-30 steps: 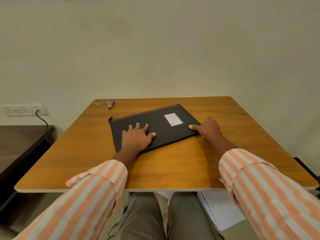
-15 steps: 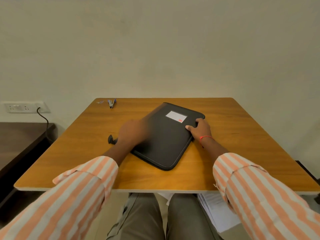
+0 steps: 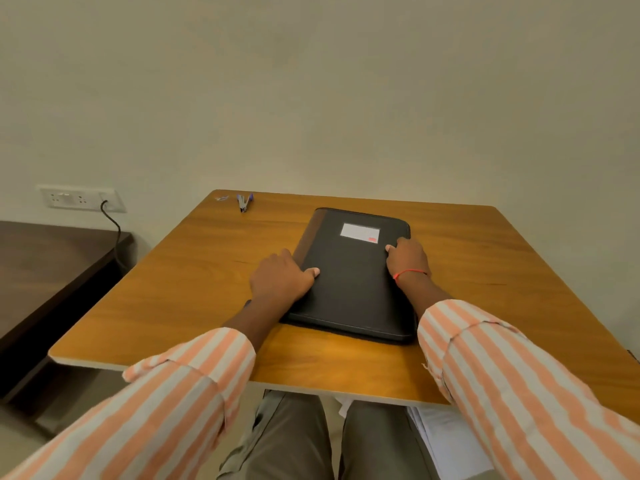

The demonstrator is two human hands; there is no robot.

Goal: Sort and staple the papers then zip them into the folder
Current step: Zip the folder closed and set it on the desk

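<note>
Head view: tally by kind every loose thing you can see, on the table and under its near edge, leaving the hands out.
Black folder: 1
Stapler: 1
Small shiny bit, too small to identify: 1
Paper stack, below the table edge: 1
Total: 4

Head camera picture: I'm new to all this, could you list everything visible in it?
zip folder: one, black with a white label, middle of the table
stapler: one, blue and silver, table's far left corner
table: one, brown wood, before the person
wall socket: one, white, black cable plugged in, left
side table: one, dark brown, left
papers: one stack, white, below the table's near edge
left hand: on the zip folder's left edge
right hand: red wrist thread, zip folder's right edge
sleeves: two, orange-white stripes
</note>
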